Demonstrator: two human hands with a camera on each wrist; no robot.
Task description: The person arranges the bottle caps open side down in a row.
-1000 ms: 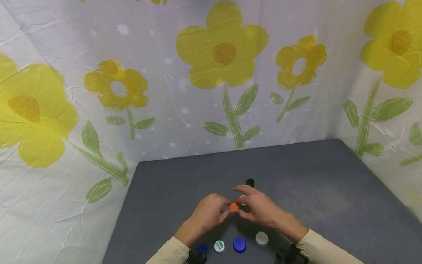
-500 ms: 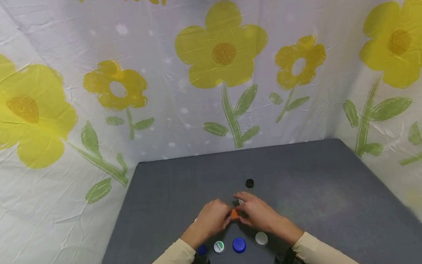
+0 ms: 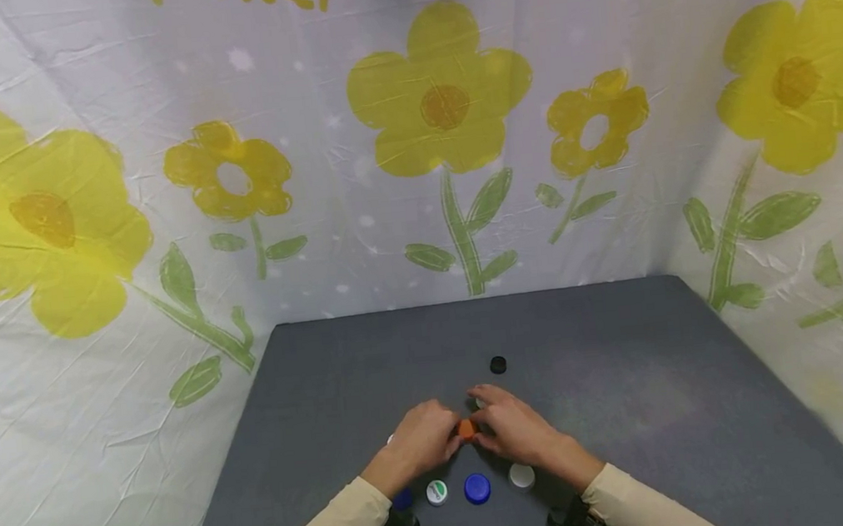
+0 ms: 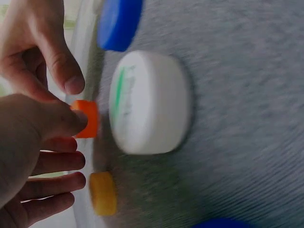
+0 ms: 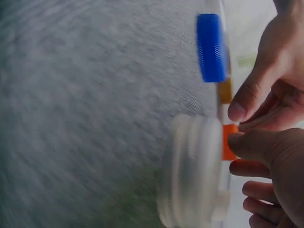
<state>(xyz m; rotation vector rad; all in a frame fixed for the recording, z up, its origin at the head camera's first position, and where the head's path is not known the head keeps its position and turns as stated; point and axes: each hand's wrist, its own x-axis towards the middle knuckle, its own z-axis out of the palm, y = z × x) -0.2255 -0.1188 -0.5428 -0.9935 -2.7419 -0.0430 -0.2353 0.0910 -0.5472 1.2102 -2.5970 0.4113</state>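
Note:
An orange bottle cap (image 3: 467,430) sits between my two hands, close over the table. My left hand (image 3: 425,434) pinches it from the left; in the left wrist view the left thumb lies against the orange cap (image 4: 90,118). From the other side my right hand (image 3: 514,422) grips it, its thumb on the orange cap (image 5: 229,142) in the right wrist view. The remaining fingers of both hands are loosely bent. A white cap (image 3: 481,403) is mostly hidden beneath the right fingers.
In front of the hands stand a dark blue cap (image 3: 402,499), a white cap with green print (image 3: 437,493), a blue cap (image 3: 477,489) and a whitish cap (image 3: 521,476). Farther back lies a black cap (image 3: 498,365). A yellow cap (image 4: 103,194) shows past the left fingers.
Both hands have come a little toward the body with the orange cap, mostly in the first half second. The black cap, partly covered before, now shows fully.

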